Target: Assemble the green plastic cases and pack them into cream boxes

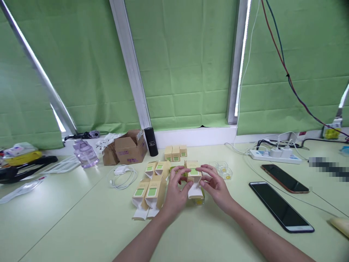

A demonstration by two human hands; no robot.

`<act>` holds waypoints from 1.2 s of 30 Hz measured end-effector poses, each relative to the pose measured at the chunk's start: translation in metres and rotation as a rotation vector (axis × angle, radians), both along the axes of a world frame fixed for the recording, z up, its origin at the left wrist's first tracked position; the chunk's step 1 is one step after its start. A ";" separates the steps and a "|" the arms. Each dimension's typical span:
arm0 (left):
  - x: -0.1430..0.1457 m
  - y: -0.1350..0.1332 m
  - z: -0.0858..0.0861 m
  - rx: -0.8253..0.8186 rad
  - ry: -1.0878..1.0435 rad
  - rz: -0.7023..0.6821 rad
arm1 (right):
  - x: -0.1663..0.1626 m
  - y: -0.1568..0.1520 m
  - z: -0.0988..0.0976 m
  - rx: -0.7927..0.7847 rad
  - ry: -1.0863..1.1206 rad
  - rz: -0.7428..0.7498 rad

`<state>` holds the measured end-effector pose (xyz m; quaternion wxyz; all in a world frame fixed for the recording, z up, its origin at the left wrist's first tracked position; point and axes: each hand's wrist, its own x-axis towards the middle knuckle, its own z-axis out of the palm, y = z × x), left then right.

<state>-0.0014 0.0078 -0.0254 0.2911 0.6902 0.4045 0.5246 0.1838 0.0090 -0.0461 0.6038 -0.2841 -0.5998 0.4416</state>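
Between both hands is a small beige cardboard box with a green label, its white-lined end flap hanging open toward me. My left hand pinches the box's left side near the opening. Fingers of my right hand are closed on its right side, thumb by the side flap. Partly under the flap lies a small clear container with yellow. Left of my left hand, several similar boxes lie with flaps open. Something green behind my left hand is mostly hidden.
Behind stand three small beige boxes. Clear round containers with yellow bits sit behind my right hand. Two phones and a power strip lie right. A charger cable, brown carton, black cylinder and purple bottle are left.
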 end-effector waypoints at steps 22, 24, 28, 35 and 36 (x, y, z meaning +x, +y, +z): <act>-0.012 -0.003 -0.003 0.041 0.150 -0.299 | 0.002 0.005 0.001 -0.044 0.025 -0.120; -0.011 -0.004 -0.003 0.039 0.156 -0.284 | 0.002 0.005 0.001 -0.044 0.015 -0.122; -0.010 -0.004 -0.003 0.051 0.147 -0.242 | 0.000 0.005 0.000 -0.045 0.012 -0.106; -0.010 0.002 -0.007 0.071 0.082 -0.193 | -0.002 0.004 -0.003 -0.029 -0.012 -0.085; -0.010 0.002 -0.008 0.070 0.073 -0.190 | -0.002 0.003 -0.003 -0.024 -0.015 -0.073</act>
